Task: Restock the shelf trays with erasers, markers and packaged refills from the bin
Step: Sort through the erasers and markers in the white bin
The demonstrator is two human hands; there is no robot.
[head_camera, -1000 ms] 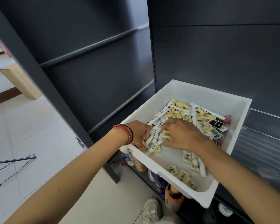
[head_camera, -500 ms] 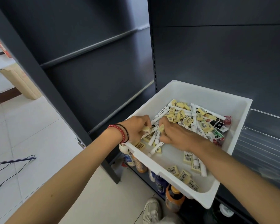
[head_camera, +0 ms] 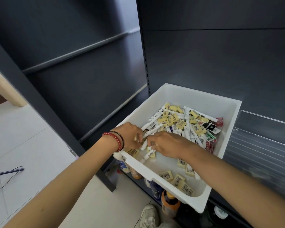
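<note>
**Hands closed in on the markers, pick-up in progress**

The left hand [head_camera: 130, 135], red bead bracelet [head_camera: 113, 141] at the wrist, has been moved off the bin [head_camera: 196, 94] rim and inward over the last second. Its fingers are curled on markers [head_camera: 152, 125] at the front-left of the pile. A yellow bit is seen at the fingertips but cannot be identified.

The right hand [head_camera: 168, 145] has been drawn leftward until it is nearly touching the left. Its thumb and fingers are pinched on markers too.

Erasers [head_camera: 173, 120] and packaged refills [head_camera: 211, 127], further right, are left unmoved in the bin. Nothing is seen loaded in the clear shelf tray [head_camera: 262, 145] just beside the bin.

Judgement: a bundle is being gathered and not yet lifted, so restocking is at an early stage.
</note>
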